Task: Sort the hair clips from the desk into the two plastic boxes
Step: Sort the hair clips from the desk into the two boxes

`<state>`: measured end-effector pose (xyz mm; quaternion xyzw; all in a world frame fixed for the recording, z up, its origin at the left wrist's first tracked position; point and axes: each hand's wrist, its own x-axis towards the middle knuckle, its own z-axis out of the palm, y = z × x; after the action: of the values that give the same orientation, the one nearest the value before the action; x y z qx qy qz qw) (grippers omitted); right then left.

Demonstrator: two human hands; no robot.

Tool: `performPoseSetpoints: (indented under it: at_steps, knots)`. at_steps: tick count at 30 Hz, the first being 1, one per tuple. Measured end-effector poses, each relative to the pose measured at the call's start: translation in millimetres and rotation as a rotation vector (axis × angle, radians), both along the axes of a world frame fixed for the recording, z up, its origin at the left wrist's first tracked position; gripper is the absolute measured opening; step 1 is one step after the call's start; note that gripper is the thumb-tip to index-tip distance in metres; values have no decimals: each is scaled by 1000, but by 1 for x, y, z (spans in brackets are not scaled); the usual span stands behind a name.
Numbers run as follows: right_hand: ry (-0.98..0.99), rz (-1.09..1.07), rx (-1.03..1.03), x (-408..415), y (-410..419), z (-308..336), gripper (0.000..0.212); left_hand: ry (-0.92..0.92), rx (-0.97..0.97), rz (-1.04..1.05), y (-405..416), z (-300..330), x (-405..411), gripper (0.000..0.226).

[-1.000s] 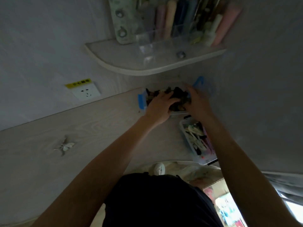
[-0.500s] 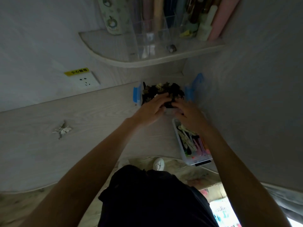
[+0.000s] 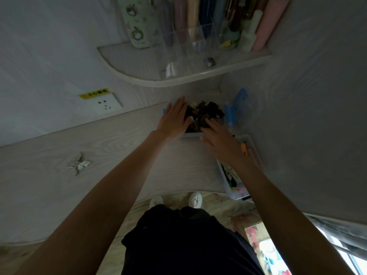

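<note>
Hair clips (image 3: pixel 204 116) fill the box (image 3: pixel 191 134), centre frame; my left hand (image 3: pixel 174 120) and right hand (image 3: pixel 220 141) rest flat, fingers straight, upon it.

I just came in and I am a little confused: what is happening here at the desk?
A person is sorting hair clips. Both hands lie open on the far plastic box heaped with dark clips: left hand on its left side, right hand at its near edge. A second box holds lighter clips. One pale clip remains on the desk.
</note>
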<state>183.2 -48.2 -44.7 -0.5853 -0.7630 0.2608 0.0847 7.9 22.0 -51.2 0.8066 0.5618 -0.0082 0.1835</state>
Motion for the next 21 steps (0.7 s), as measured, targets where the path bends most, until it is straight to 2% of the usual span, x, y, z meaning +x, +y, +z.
performPoseSetpoints:
  at_steps: [3,6,8,10,13,15,18,21]
  knots:
    - [14,-70,109,-1,3,3,47,-37,68,-4,6,2,-7,53]
    - [9,45,114,-9,7,0,49,-123,235,17,-8,2,-16,55]
    - [-9,54,85,-13,8,-4,48,-45,188,-1,-16,-4,-23,48]
    - [2,-49,122,-9,9,-8,48,45,138,-29,-20,-9,-26,47]
    - [17,-109,136,-5,10,-8,54,56,169,-45,-22,-11,-30,48]
    - [63,-142,148,-10,7,-3,53,-33,200,-39,-25,-10,-34,44]
    - [147,-145,321,-38,-1,5,39,-264,349,-1,-46,-3,-58,35]
    - [185,-31,393,-87,-12,0,31,-370,449,228,-84,-5,-104,27]
